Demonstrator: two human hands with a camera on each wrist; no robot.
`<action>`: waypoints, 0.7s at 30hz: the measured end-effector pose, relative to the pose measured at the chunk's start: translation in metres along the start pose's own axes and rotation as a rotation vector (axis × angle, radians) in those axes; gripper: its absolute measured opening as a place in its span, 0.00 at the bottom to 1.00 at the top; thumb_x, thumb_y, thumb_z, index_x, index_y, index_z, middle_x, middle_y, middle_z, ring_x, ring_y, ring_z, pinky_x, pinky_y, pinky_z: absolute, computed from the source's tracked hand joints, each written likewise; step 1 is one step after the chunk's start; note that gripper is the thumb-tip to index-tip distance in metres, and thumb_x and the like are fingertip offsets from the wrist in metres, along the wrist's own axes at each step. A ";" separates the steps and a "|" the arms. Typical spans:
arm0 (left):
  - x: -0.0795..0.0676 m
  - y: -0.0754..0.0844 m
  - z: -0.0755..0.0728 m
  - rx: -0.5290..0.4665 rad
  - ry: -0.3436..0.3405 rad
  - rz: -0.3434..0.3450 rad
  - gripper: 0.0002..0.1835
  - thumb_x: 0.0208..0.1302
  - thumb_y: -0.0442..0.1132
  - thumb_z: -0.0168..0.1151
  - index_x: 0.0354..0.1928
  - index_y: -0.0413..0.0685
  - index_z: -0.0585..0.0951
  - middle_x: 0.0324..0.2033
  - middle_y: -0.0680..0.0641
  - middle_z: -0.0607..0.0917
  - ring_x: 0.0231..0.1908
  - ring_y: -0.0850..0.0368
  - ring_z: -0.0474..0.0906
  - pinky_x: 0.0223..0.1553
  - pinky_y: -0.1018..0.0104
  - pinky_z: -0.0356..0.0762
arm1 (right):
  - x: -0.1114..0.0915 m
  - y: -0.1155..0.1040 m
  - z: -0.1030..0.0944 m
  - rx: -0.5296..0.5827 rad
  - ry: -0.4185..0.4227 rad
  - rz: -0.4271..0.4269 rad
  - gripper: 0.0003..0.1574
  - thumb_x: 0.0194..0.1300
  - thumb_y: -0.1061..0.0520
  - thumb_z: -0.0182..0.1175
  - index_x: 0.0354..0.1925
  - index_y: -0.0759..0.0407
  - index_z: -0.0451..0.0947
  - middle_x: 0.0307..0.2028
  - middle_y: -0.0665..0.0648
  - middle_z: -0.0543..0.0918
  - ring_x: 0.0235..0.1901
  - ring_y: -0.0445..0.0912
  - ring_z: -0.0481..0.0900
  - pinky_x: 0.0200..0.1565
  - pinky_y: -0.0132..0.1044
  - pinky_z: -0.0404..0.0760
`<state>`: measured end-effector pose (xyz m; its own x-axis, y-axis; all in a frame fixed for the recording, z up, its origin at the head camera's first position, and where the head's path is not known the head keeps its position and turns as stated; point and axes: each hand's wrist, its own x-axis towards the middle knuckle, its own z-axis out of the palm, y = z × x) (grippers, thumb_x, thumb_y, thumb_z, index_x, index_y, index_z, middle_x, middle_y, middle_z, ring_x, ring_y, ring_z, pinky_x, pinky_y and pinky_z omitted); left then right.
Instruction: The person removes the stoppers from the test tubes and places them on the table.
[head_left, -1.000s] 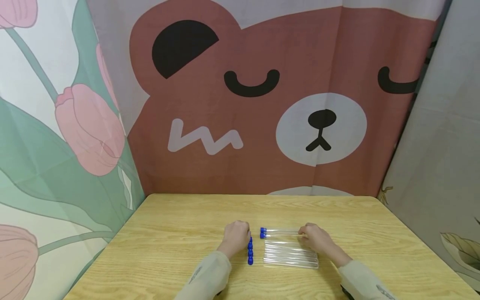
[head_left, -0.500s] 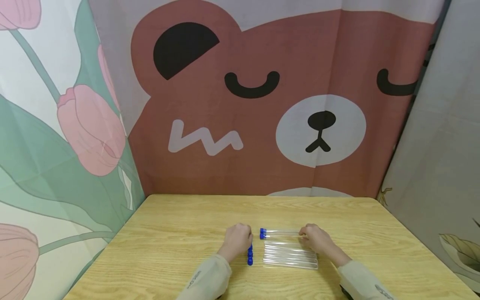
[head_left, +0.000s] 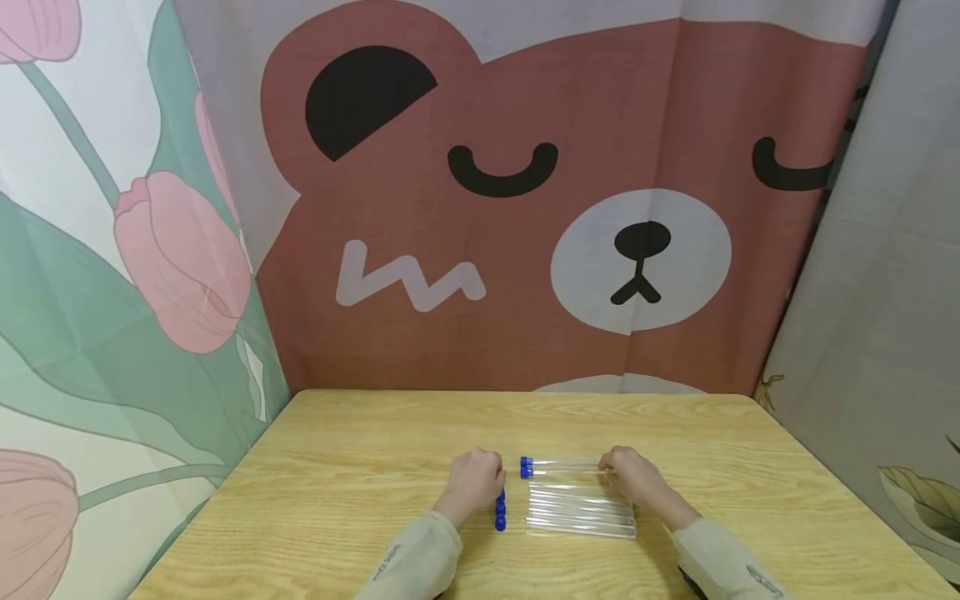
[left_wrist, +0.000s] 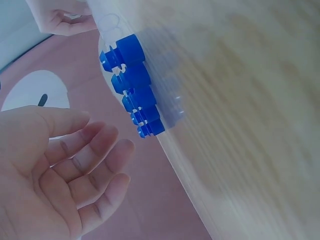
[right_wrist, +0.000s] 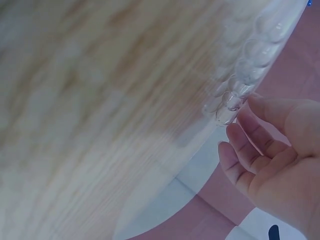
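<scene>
Blue stoppers [head_left: 500, 510] stand in a row on the table, left of clear test tubes [head_left: 581, 508] lying side by side. My left hand [head_left: 474, 482] is at the far end of that row and hides part of it. In the left wrist view its fingers [left_wrist: 100, 175] are loosely bent, with nothing between them, beside the blue stoppers [left_wrist: 137, 87]. Two tubes with blue stoppers [head_left: 527, 467] in their left ends lie farthest back. My right hand [head_left: 633, 477] pinches the rounded end of a stoppered tube [right_wrist: 232, 102] between thumb and fingers.
The wooden table [head_left: 360, 458] has a bear-print curtain [head_left: 525, 250] behind it. A tulip-print cloth [head_left: 180, 258] hangs at the left, and a pale cloth [head_left: 870, 317] at the right.
My left hand has shifted slightly right and nearer along the stopper row, covering more of its far end. The right hand stays at the tube ends.
</scene>
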<state>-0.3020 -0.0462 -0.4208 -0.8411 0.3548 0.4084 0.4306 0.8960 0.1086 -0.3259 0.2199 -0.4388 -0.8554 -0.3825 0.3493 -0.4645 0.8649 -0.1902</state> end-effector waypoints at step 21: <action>-0.002 0.000 0.003 -0.014 0.011 0.002 0.10 0.54 0.38 0.61 0.17 0.48 0.78 0.12 0.57 0.72 0.13 0.66 0.63 0.14 0.73 0.62 | 0.001 0.007 0.000 0.102 -0.087 -0.058 0.11 0.46 0.75 0.61 0.29 0.64 0.80 0.23 0.53 0.78 0.25 0.43 0.72 0.26 0.35 0.72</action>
<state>-0.3016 -0.0461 -0.4243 -0.8366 0.3536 0.4183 0.4369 0.8915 0.1202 -0.3303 0.2260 -0.4395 -0.8410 -0.4618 0.2821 -0.5309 0.8048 -0.2653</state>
